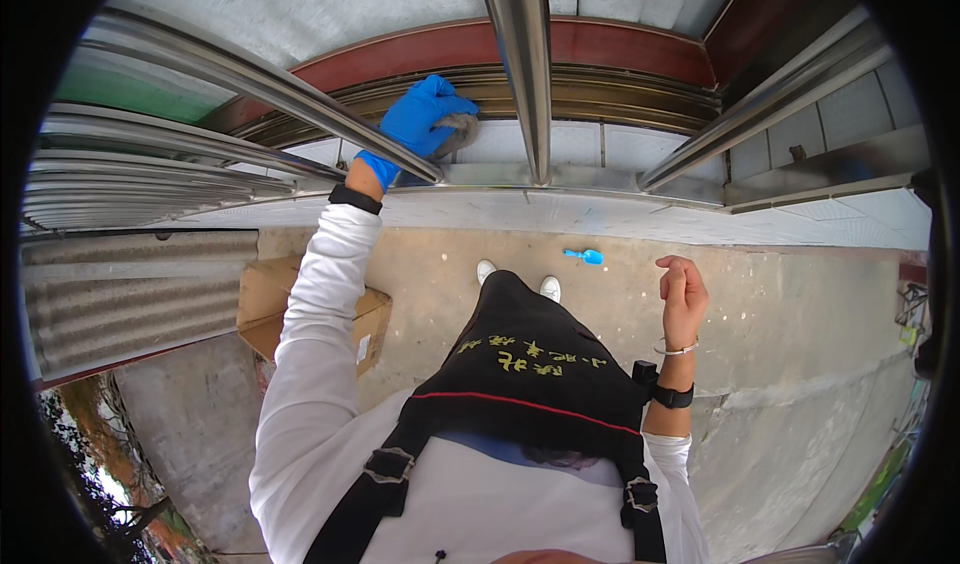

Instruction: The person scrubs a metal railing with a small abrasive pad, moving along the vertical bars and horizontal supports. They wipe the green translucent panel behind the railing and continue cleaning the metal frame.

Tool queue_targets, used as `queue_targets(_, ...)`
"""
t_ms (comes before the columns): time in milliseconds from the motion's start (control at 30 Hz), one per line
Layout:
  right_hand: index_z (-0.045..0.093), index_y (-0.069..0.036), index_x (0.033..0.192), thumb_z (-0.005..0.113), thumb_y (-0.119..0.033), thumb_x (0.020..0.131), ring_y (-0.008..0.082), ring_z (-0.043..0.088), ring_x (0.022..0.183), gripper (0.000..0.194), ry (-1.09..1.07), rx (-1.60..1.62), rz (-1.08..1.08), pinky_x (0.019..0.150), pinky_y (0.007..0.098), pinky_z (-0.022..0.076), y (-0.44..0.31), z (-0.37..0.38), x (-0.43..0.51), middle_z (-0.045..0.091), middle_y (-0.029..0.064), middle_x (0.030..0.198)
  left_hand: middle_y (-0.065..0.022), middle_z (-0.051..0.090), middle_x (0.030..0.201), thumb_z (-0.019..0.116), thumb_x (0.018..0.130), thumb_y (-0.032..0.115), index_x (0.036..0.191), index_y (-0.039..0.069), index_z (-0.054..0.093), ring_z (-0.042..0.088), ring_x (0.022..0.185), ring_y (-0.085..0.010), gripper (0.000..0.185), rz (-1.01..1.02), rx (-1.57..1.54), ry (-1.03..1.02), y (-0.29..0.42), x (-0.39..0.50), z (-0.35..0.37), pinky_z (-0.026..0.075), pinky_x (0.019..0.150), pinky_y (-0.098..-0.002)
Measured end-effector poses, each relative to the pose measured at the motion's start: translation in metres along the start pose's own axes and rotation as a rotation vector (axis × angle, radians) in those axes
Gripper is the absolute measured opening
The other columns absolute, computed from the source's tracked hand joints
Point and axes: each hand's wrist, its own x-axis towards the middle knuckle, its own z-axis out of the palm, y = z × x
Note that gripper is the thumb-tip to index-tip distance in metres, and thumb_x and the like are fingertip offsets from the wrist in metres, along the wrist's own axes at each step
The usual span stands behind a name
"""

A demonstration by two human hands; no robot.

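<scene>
My left hand [412, 119], in a blue rubber glove, reaches between upright stainless-steel bars. A grey wad that looks like a cloth [459, 133] is gripped under its fingers. The wad rests where the bronze-coloured sliding-window track [607, 97] meets the white tiled sill [574, 142]. One steel bar [352, 125] crosses in front of the gloved wrist. My right hand [682, 294] is bare and hangs out over the concrete floor, away from the window. Its fingers are loosely curled, and nothing shows in them.
A steel bottom rail [592, 177] runs along the sill's outer edge, with a middle bar [531, 76] right of the glove. On the concrete floor [780, 324] lies a small blue scoop [585, 256]. An open cardboard box [371, 320] stands left, beside a corrugated sheet [142, 301].
</scene>
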Motion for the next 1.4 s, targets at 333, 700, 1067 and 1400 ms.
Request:
queue_targets(333,0.067,-0.001,0.096,0.051,-0.019,0.104,0.0015,0.036,0.056,0.026,-0.059,0.018,-0.026,0.052,0.0211,0.0285,0.008,-0.007,0.003,0.043,-0.0065,0.061,-0.0184,0.067,0.095,0.060,0.083,0.006,0.105,0.005,0.068,0.066,0.089,-0.0381,0.024,-0.487,-0.040,0.009,0.040,-0.089,-0.030,0.053,0.076,-0.0421)
queue_targets(700,0.060,-0.007,0.123,0.063,-0.008,0.093,0.0140,0.056,0.099,0.030,-0.694,0.350,-0.003,0.080,0.0269,0.0479,-0.048,0.053,0.004,0.057,0.0049,0.115,-0.0113,0.060,0.128,0.063,0.094,0.007,0.139,0.000,0.051,0.057,0.117,-0.0217,0.047,-0.668,-0.928,-0.129,0.187,-0.085,-0.025,0.043,0.104,-0.0332)
queue_targets(1067,0.053,-0.008,0.130,0.074,0.002,0.072,0.0398,0.053,0.120,0.063,-0.264,-0.401,-0.838,0.097,0.0432,0.0481,-0.116,0.194,0.025,0.049,0.0177,0.133,-0.0054,0.063,0.114,0.058,0.098,0.006,0.127,0.004,0.058,0.055,0.098,-0.0119,0.029,-0.408,-0.261,1.147,0.105,-0.108,-0.103,0.046,0.092,-0.0280)
queue_targets(1400,0.055,-0.017,0.119,0.062,-0.010,0.087,0.0370,0.064,0.094,0.033,-0.104,-1.551,-0.428,0.075,0.0443,0.0586,-0.122,0.278,0.121,0.054,0.0116,0.113,-0.0049,0.055,0.095,0.059,0.099,0.004,0.130,0.008,0.041,0.053,0.073,-0.0100,0.037,-0.147,-0.811,0.988,0.023,-0.085,-0.107,0.049,0.065,-0.0255)
